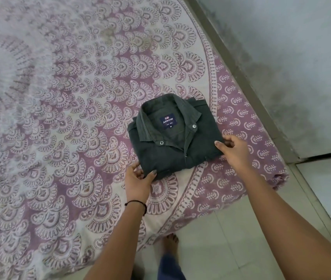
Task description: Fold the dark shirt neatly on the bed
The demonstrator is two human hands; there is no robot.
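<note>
The dark shirt (168, 150) lies on the bed (59, 118) as a compact square, collar up, with a blue label showing inside the neck. It rests near the bed's right corner. My left hand (138, 182) pinches the shirt's near left corner, thumb on top of the cloth. My right hand (233, 150) grips the near right corner, fingers curled around the edge. Both snap buttons at the collar are visible.
The bed carries a purple and cream patterned sheet. A grey wall (292, 57) runs along the right side behind a narrow ledge. Tiled floor (231, 239) lies below the bed's edge, where my bare foot (170, 243) stands.
</note>
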